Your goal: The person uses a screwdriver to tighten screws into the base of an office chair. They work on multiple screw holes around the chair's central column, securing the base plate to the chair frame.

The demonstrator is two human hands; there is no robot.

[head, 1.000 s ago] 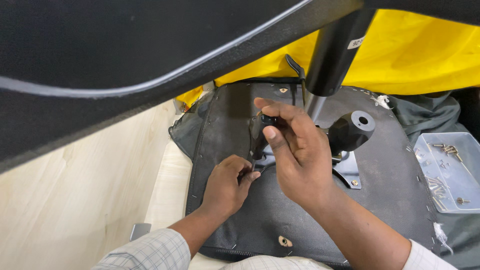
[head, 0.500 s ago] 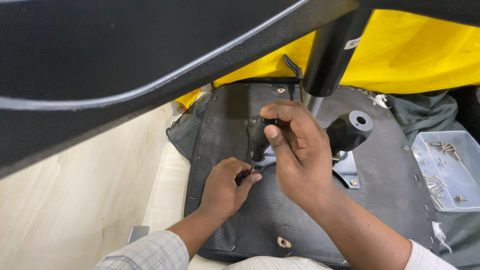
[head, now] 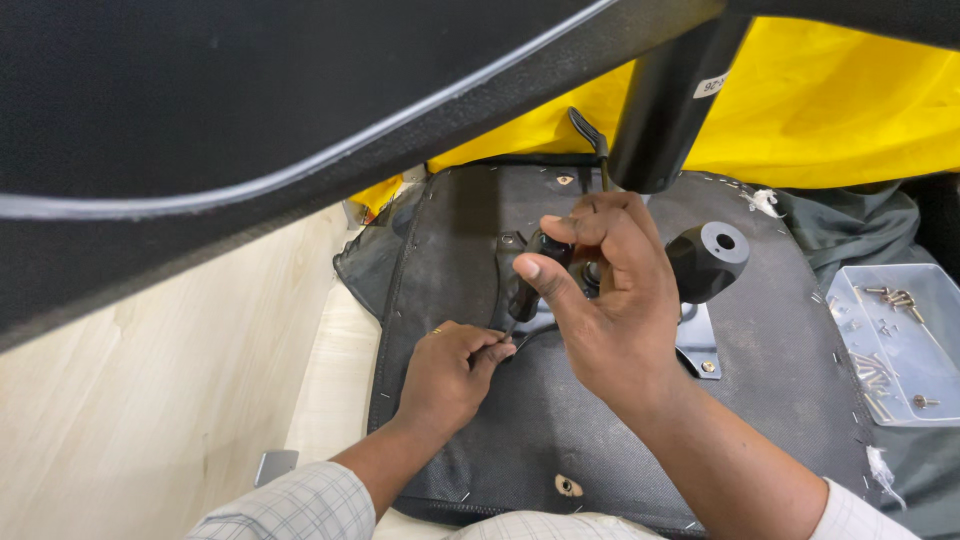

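Chair seat underside (head: 560,420): black fabric-covered, stapled edges. Right hand (head: 610,300): fingers closed around black-handled screwdriver (head: 530,280), standing tilted on seat centre. Left hand (head: 450,370): fingertips pinching screwdriver's tip. Clear tray (head: 890,345), screws, right.

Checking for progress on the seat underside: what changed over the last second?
Very little. The right hand keeps its grip on the black screwdriver handle, with only a slight shift of the fingers. The left hand stays pinched at the tool's tip on the seat underside. Nothing taken up or let go. The black knob and the clear tray of screws are unmoved.
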